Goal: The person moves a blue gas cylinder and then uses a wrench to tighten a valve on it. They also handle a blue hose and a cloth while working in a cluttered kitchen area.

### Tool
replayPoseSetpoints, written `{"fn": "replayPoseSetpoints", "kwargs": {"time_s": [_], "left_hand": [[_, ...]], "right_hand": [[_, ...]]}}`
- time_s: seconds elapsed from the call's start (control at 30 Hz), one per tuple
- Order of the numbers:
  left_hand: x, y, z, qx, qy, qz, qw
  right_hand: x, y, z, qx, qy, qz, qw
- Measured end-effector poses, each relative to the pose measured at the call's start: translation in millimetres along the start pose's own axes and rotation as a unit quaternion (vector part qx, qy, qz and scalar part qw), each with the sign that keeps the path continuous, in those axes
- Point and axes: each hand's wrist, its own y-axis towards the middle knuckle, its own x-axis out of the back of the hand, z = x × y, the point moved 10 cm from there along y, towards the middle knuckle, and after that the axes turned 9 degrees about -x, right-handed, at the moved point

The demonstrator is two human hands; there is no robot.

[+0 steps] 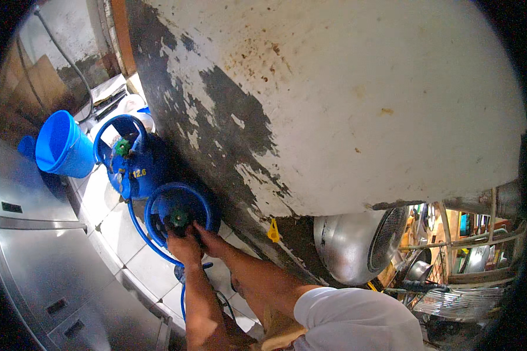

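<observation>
A blue gas cylinder (pixel 161 206) with a round top collar stands on the tiled floor, and a green valve (pixel 178 219) sits in the middle of its collar. My left hand (pixel 183 244) is closed around the base of that valve. My right hand (pixel 208 238) presses against the valve from the right side, fingers wrapped on it. A second blue gas cylinder (pixel 136 167) with its own green valve (pixel 122 147) stands just behind, touching nothing of mine. A blue hose (pixel 139 229) curves along the floor beside the near cylinder.
A blue plastic bucket (pixel 61 146) stands at the left by a steel cabinet (pixel 35 257). A worn white wall surface (pixel 345 99) with peeled dark patches fills the upper right. A metal wok (pixel 348 245), a fan grille (pixel 389 237) and wire racks (pixel 474 263) crowd the right.
</observation>
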Motion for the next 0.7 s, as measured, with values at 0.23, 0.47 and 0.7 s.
{"fn": "replayPoseSetpoints", "kwargs": {"time_s": [0.23, 0.47, 0.7], "left_hand": [[-11.5, 1.0, 23.9, -0.097, -0.021, -0.027, 0.995], [-4.6, 11.4, 39.9, 0.040, 0.076, 0.064, 0.994], [15.5, 1.5, 42.8, 0.094, 0.023, 0.041, 0.994]], "right_hand": [[28.5, 54.2, -25.4, -0.084, 0.054, 0.115, 0.988], [30.6, 28.3, -19.1, -0.048, 0.000, -0.118, 0.992], [16.9, 19.9, -34.6, -0.085, 0.043, -0.075, 0.993]]}}
